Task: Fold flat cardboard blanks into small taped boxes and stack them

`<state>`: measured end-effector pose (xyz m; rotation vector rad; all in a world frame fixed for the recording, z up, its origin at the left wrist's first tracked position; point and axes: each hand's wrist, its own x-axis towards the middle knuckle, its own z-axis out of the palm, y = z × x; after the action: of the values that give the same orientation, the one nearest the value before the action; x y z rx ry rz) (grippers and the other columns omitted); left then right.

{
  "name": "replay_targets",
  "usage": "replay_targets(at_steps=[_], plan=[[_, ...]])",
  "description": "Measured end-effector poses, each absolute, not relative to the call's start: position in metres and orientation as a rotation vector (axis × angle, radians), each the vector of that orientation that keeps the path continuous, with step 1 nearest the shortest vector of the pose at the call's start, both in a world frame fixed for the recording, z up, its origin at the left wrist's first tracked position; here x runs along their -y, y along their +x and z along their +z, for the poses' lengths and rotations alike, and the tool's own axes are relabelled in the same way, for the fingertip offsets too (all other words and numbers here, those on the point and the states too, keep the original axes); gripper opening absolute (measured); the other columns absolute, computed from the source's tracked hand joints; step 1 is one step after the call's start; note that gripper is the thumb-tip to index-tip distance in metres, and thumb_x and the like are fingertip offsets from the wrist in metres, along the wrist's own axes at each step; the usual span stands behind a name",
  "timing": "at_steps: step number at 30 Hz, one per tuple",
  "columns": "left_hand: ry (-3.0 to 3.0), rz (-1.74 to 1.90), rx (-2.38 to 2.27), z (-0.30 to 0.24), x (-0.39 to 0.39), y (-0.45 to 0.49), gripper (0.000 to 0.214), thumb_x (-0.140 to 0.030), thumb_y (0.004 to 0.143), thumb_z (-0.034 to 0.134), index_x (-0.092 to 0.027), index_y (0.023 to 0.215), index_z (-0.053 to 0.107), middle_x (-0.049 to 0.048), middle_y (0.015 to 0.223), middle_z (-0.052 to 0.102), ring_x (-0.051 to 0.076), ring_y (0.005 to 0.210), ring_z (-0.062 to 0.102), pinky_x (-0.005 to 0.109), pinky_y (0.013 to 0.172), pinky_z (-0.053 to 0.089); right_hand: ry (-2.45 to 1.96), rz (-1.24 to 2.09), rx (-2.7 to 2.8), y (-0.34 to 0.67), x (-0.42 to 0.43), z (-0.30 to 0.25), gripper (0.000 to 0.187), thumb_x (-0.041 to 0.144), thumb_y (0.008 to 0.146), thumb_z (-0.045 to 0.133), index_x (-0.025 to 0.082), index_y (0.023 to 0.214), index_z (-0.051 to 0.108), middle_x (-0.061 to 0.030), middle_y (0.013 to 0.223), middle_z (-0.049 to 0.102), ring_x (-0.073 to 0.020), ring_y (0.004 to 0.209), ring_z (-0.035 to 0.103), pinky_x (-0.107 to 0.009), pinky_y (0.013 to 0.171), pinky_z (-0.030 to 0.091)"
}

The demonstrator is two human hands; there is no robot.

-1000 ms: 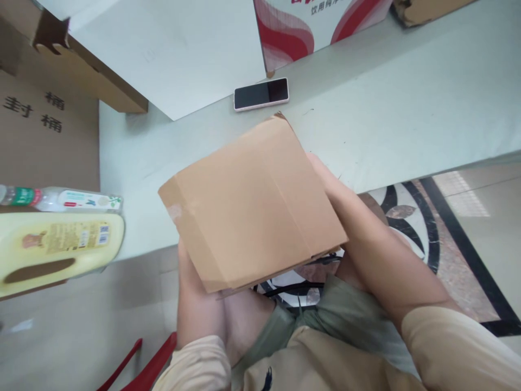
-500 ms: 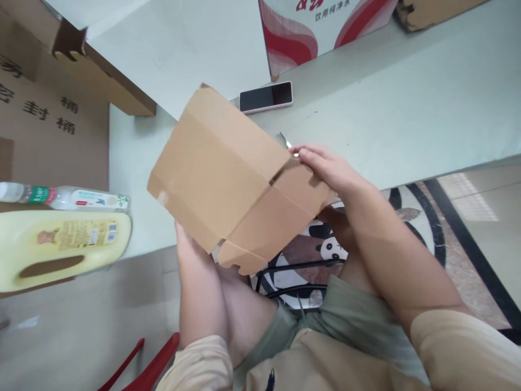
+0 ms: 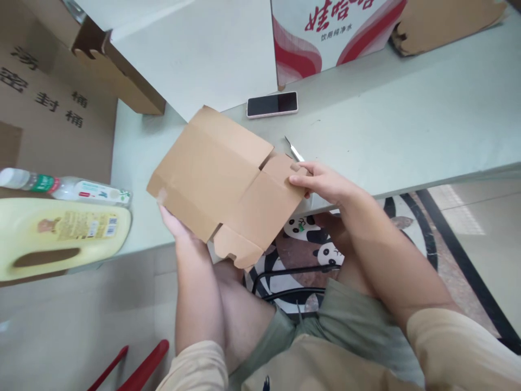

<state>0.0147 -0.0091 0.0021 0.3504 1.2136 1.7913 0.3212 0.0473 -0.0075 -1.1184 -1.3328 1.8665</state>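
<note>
A brown cardboard box blank [image 3: 207, 168], creased and mostly flat, is held at an angle over the table's near edge. My right hand [image 3: 319, 179] pinches its right flap, thumb on top and fingers beneath. At the lower left edge, my left hand [image 3: 177, 222] supports the blank from the side and below; most of its fingers are hidden under the cardboard. Just beyond my right hand, a slim silver craft knife [image 3: 293, 149] lies on the table, its blade pointing away to the left. A phone [image 3: 272, 105] lies face up farther back.
On the left stand a yellow jug [image 3: 93, 228], a clear bottle [image 3: 69, 187] and a large printed carton [image 3: 52, 103]. White boxes, one with red print [image 3: 334, 38], line the back of the pale table [image 3: 427, 108]. Red bars [image 3: 142, 366] show low at the left.
The right-hand flap has come down flatter, and my right hand has moved slightly lower along its edge. More of the craft knife shows. The view has shifted a little.
</note>
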Motion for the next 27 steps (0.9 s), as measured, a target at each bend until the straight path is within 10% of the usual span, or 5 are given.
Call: replay_targets(at_steps=[11, 21, 27], plan=[[0.324, 1.748, -1.146, -0.014, 0.004, 0.02, 0.024, -0.035, 0.092, 0.062, -0.018, 0.108, 0.069, 0.0078, 0.111, 0.077, 0.02, 0.111, 0.07, 0.034, 0.101, 0.055, -0.984, 1.738, 1.136, 0.303, -0.032, -0.005, 0.048, 0.051, 0.064, 0.083, 0.02, 0.092, 0.061, 0.0017, 0.072, 0.062, -0.0074, 0.052, 0.053, -0.02, 0.043, 0.035], [0.221, 1.501, -1.137, 0.003, 0.008, 0.031, 0.04, -0.047, 0.094, 0.043, -0.017, 0.078, 0.065, 0.0023, 0.059, 0.064, 0.012, 0.045, 0.059, 0.022, 0.045, 0.047, -1.132, 1.485, 0.703, 0.349, -0.004, 0.013, 0.042, 0.037, 0.058, 0.085, 0.021, 0.083, 0.057, 0.0052, 0.069, 0.055, -0.0026, 0.046, 0.035, -0.018, 0.035, 0.015], [0.236, 1.494, -1.081, 0.011, 0.009, 0.033, 0.037, -0.038, 0.092, 0.042, -0.016, 0.069, 0.061, -0.0006, 0.053, 0.055, 0.009, 0.04, 0.05, 0.02, 0.04, 0.038, -1.363, 1.221, 0.573, 0.43, 0.061, 0.014, 0.039, 0.031, 0.052, 0.081, 0.022, 0.073, 0.05, 0.0087, 0.056, 0.042, -0.0028, 0.042, 0.031, -0.019, 0.041, 0.028]])
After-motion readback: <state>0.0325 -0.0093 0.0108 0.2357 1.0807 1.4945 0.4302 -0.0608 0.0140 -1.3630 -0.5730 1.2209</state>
